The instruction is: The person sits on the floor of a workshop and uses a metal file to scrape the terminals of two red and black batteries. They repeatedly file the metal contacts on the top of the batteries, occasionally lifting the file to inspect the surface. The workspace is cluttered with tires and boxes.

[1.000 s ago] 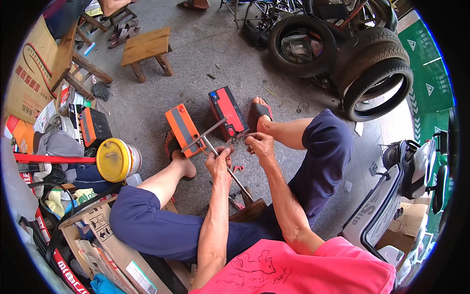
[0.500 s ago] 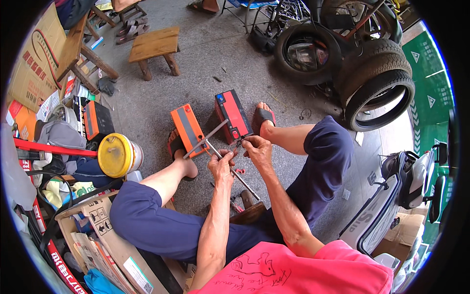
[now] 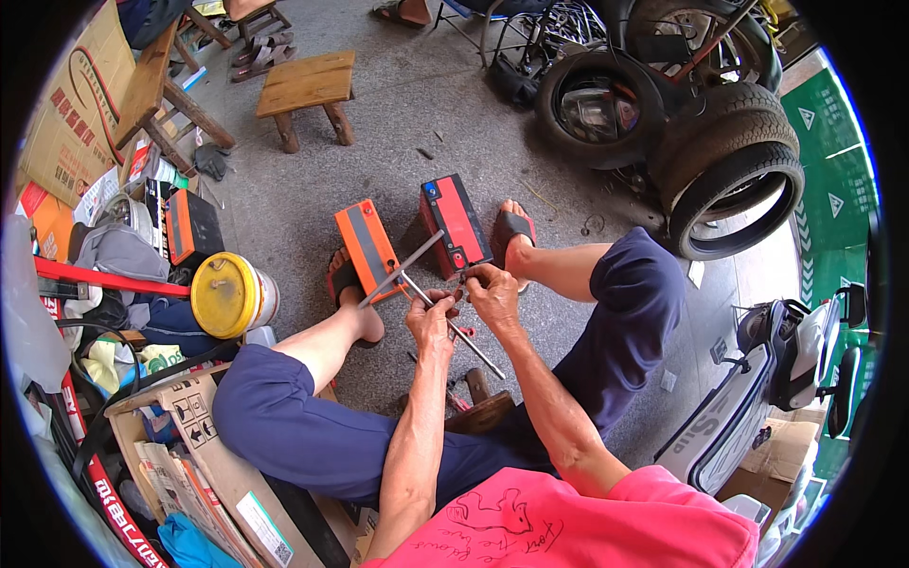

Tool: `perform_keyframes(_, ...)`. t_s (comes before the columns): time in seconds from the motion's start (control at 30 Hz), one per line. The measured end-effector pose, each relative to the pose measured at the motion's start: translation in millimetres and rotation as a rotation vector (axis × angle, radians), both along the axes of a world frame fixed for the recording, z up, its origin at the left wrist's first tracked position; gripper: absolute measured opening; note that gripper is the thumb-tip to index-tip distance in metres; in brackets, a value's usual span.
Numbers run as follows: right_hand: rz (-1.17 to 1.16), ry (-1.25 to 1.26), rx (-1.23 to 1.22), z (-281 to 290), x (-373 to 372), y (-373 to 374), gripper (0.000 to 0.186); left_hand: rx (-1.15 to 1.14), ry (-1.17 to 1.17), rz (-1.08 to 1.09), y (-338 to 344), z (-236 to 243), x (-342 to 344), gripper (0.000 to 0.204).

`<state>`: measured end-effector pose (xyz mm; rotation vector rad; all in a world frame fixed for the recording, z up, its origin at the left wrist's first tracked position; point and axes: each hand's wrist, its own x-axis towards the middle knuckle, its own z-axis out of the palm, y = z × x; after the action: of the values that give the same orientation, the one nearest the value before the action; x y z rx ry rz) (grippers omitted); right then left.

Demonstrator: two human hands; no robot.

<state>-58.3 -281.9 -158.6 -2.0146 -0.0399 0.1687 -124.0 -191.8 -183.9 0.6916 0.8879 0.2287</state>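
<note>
The left hand [image 3: 431, 320] is closed around the shaft of a T-shaped metal tool [image 3: 477, 350], whose crossbar slants up and away while the free end of the shaft points back toward the person's lap. The right hand [image 3: 493, 295] is narrow, thumb and fingertips drawn together on a small dark piece [image 3: 463, 277], too small to identify, at the near end of a red and black battery [image 3: 459, 220]. That battery sits on the floor [image 3: 398, 156], near the right foot [image 3: 512, 230]. An orange battery [image 3: 365, 248] with a grey stripe stands to its left, just beside the left foot [image 3: 345, 275]. The tool's crossbar passes across the near ends of both batteries in this view; whether it touches either one cannot be told. A small red piece [image 3: 469, 331] lies on the floor by the shaft. Further left, a bucket [image 3: 218, 294] with a yellow lid is near an open cardboard box [image 3: 204, 417]. Beyond the batteries stands a low wooden stool [image 3: 306, 83], and several black tyres [image 3: 682, 220] are stacked at the far right.
</note>
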Motion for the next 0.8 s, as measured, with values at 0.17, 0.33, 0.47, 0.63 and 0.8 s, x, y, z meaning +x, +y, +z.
perform_keyframes(0.17, -0.036, -0.02, -0.073, 0.0, -0.1, 4.5, 0.018, -0.015, -0.016, 0.009, 2.1, -0.3, -1.6, 0.018)
perform_keyframes(0.33, -0.076, -0.122, -0.177, -13.5, 2.1, 2.5, 0.02, -0.021, -0.043, -0.004, 0.1, -2.5, -0.6, 0.018)
perform_keyframes(0.47, -0.064, -0.007, -0.232, 3.7, 4.0, 8.5, 0.022, -0.028, -0.053, 0.005, 1.1, -7.5, -1.3, 0.017)
perform_keyframes(0.63, -0.045, 0.085, -0.388, 16.0, 11.1, 12.2, 0.023, -0.034, -0.06, -0.015, 1.6, -4.7, -1.9, 0.016)
perform_keyframes(0.8, -0.123, 0.157, -0.37, 7.6, 18.6, 11.5, 0.027, -0.049, -0.08, -0.007, 0.2, -3.9, 0.4, 0.016)
